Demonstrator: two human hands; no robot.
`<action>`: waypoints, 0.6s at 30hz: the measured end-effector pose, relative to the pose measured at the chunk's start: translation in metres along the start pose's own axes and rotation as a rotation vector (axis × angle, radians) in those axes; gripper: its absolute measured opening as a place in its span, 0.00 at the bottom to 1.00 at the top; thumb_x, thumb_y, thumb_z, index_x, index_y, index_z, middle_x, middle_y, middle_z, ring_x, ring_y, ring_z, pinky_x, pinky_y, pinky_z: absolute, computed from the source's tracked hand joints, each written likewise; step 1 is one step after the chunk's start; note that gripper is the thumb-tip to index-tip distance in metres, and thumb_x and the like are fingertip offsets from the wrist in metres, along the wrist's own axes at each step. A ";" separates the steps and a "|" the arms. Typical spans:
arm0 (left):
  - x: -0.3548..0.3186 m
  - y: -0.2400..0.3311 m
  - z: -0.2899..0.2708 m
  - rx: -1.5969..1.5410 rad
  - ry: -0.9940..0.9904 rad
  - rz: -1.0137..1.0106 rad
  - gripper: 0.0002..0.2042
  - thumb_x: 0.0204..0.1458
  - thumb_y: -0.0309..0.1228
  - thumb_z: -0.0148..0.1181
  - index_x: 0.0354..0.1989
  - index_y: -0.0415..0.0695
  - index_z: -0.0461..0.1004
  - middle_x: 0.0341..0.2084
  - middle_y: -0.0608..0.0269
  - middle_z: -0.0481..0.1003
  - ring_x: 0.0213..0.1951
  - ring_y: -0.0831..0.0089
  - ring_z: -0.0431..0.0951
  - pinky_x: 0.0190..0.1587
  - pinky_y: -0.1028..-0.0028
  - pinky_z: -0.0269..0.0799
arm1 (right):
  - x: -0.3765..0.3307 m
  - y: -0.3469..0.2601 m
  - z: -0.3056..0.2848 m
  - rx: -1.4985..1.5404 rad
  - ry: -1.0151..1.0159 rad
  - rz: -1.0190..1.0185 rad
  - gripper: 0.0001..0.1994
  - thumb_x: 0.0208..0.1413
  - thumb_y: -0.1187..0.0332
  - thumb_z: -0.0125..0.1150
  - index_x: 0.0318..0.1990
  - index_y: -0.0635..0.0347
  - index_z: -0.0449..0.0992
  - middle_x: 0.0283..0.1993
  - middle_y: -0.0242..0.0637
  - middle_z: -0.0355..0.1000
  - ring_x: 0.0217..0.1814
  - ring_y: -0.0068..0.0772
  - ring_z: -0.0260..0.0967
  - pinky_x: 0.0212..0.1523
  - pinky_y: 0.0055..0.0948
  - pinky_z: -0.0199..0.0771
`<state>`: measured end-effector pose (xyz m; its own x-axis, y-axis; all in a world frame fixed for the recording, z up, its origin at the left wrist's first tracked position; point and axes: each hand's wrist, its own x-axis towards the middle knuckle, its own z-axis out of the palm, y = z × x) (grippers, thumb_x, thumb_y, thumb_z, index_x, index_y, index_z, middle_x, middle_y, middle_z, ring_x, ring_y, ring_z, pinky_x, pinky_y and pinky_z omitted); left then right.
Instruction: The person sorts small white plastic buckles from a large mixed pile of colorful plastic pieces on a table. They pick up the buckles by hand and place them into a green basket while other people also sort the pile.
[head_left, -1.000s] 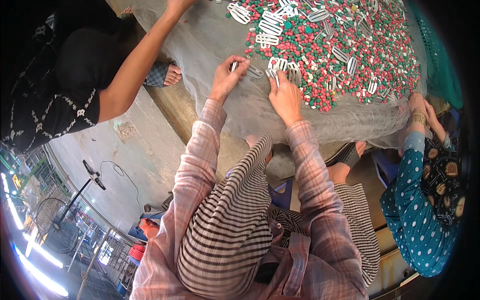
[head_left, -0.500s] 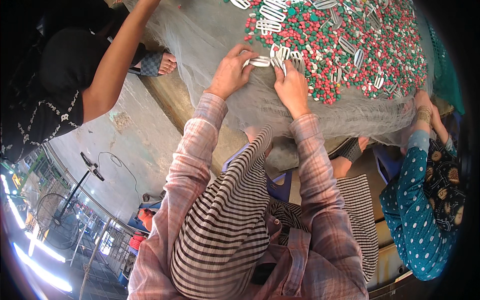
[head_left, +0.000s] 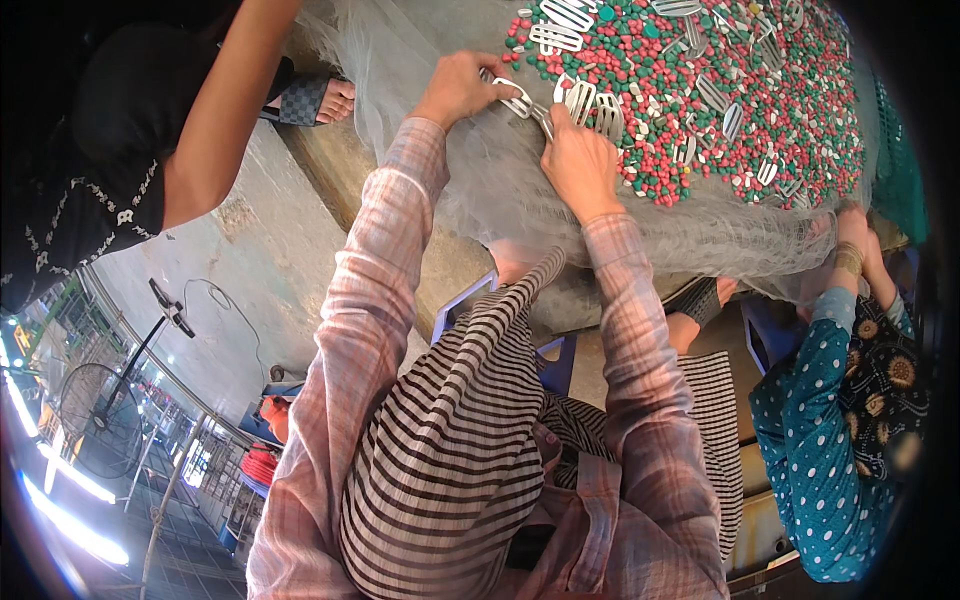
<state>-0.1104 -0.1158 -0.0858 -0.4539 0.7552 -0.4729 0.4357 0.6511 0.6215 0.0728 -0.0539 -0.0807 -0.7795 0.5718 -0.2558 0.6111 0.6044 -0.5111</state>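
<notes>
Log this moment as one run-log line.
left hand: pinching white clip | right hand: on white clips | surface: net, red-green beads

White plastic clip (head_left: 517, 98): flat, slotted, elongated, pinched at the left hand's fingertips at the near-left edge of the bead heap, lying slightly tilted. Second white slotted clip (head_left: 580, 100): just beside it at 3 o'clock, at the right hand's fingertips, resting on the red and green beads (head_left: 690, 110). The two clips sit near each other; whether they touch cannot be told.
</notes>
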 end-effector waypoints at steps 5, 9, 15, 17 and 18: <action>0.006 -0.008 0.008 -0.072 0.008 -0.061 0.14 0.34 0.40 0.72 0.29 0.48 0.82 0.25 0.57 0.77 0.31 0.62 0.76 0.38 0.68 0.71 | 0.010 -0.005 0.007 -0.012 0.006 -0.038 0.08 0.47 0.73 0.54 0.34 0.59 0.63 0.16 0.49 0.68 0.20 0.52 0.70 0.22 0.47 0.68; 0.004 -0.002 0.006 -0.096 0.011 -0.117 0.13 0.34 0.39 0.72 0.29 0.48 0.82 0.25 0.58 0.77 0.31 0.64 0.76 0.38 0.68 0.71 | 0.012 -0.010 0.015 -0.027 0.045 -0.060 0.09 0.46 0.73 0.53 0.34 0.58 0.62 0.15 0.48 0.68 0.20 0.51 0.71 0.21 0.45 0.69; 0.005 -0.005 0.004 -0.105 -0.020 -0.102 0.12 0.36 0.38 0.72 0.29 0.48 0.82 0.24 0.59 0.77 0.30 0.65 0.76 0.38 0.68 0.71 | 0.010 -0.014 0.027 -0.080 0.075 -0.108 0.10 0.45 0.74 0.54 0.35 0.57 0.62 0.16 0.45 0.69 0.20 0.48 0.72 0.20 0.43 0.70; 0.003 -0.008 0.006 -0.080 -0.022 -0.044 0.13 0.38 0.40 0.70 0.31 0.48 0.82 0.21 0.63 0.74 0.27 0.71 0.73 0.34 0.71 0.68 | 0.007 -0.016 0.035 -0.094 0.067 -0.107 0.11 0.45 0.74 0.54 0.37 0.57 0.63 0.17 0.44 0.70 0.20 0.47 0.72 0.20 0.42 0.70; 0.001 -0.010 0.007 -0.066 -0.024 -0.017 0.13 0.39 0.41 0.69 0.31 0.48 0.82 0.20 0.66 0.73 0.25 0.73 0.71 0.32 0.72 0.67 | 0.007 -0.018 0.037 -0.108 0.072 -0.103 0.11 0.45 0.74 0.54 0.38 0.57 0.63 0.17 0.44 0.70 0.20 0.47 0.72 0.20 0.42 0.70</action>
<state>-0.1097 -0.1215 -0.0970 -0.4419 0.7464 -0.4976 0.3756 0.6577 0.6530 0.0507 -0.0813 -0.1034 -0.8290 0.5402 -0.1449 0.5430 0.7155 -0.4396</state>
